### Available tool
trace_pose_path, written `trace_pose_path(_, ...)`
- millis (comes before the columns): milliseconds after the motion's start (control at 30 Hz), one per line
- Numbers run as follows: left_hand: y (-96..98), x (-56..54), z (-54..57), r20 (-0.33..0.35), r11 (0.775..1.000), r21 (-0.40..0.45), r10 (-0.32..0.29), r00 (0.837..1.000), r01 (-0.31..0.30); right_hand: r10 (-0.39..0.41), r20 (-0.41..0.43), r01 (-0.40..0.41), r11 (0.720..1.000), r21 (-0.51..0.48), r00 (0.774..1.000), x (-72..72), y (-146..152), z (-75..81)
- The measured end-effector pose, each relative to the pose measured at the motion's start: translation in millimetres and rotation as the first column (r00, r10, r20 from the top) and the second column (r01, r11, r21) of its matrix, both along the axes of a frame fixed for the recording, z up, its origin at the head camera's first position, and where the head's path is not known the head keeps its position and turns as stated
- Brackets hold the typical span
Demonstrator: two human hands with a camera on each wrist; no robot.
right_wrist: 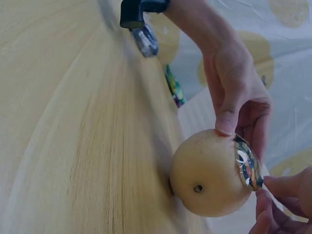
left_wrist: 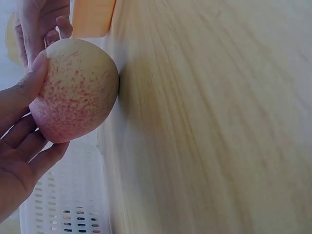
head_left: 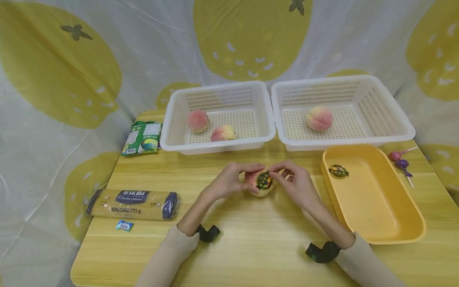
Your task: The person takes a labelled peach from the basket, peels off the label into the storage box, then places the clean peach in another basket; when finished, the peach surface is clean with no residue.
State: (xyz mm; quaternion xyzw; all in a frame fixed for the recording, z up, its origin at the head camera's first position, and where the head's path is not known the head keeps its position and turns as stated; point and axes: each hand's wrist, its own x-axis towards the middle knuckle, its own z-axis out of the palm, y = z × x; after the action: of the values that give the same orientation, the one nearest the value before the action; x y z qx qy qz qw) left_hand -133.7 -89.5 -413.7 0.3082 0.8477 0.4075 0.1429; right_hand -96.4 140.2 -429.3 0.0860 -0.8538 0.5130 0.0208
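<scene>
My left hand grips a pink and pale-yellow peach from its left side, thumb and fingers spread round it. A round black and gold sticker with colourful fruit pictures lies against the peach's upper face. My right hand pinches the sticker's edge between thumb and forefinger, as the right wrist view shows. In that view the peach's small dark hole faces the camera, and its underside is right at the wooden table. The right hand's other fingers are curled behind.
Two white perforated baskets stand at the back, the left basket with two peaches, the right basket with one. A yellow bin bears another sticker. Lollipops lie right; spaghetti, a blue sweet and a green packet left.
</scene>
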Motion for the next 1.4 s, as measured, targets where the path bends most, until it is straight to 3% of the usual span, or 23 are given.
trace_pose_path(367,0.1,-1.3,-1.7,-0.029,1.0,0.007,-0.01,1.0,0.01,0.014,0.086,-0.013,1.0,-0.009,0.996,-3.2,-1,1.3)
trace_pose_path(467,0.3,-1.7,-2.2,-0.025,1.0,0.003,-0.007,1.0,0.007,0.008,0.074,-0.005,0.999,-0.032,0.997,-1.8,-2,2.2)
trace_pose_path(667,1.0,-2.7,-0.7,-0.007,1.0,-0.008,0.008,1.0,-0.008,-0.009,-0.115,0.009,1.0,0.004,0.993,6.7,-7,5.1)
trace_pose_path(833,0.4,-3.0,0.9,0.009,1.0,-0.015,0.026,1.0,-0.026,-0.01,-0.3,0.024,0.999,0.045,0.954,17.7,-11,13.5)
trace_pose_path(1000,-0.4,-2.9,1.6,0.012,0.999,-0.006,0.038,0.999,-0.038,-0.044,-0.419,0.072,0.996,0.049,0.907,27.9,1,41.5)
trace_pose_path(1067,-0.6,-2.6,1.6,0.008,0.999,-0.004,0.042,0.999,-0.042,-0.063,-0.404,0.09,0.995,0.046,0.913,29.3,16,56.8)
trace_pose_path(1200,-0.5,-2.2,2.3,0.013,0.999,0.007,0.039,0.999,-0.039,-0.052,-0.282,0.076,0.994,0.075,0.958,27.2,62,78.3)
trace_pose_path(1300,-0.2,-2.3,2.8,0.023,0.999,0.008,0.032,0.999,-0.032,-0.021,-0.161,0.044,0.989,0.139,0.987,23.7,103,79.5)
trace_pose_path(1400,-0.1,-3.5,2.3,0.028,1.0,0.004,0.029,0.999,-0.03,0.024,-0.042,-0.014,0.972,0.233,0.999,17.5,143,72.0)
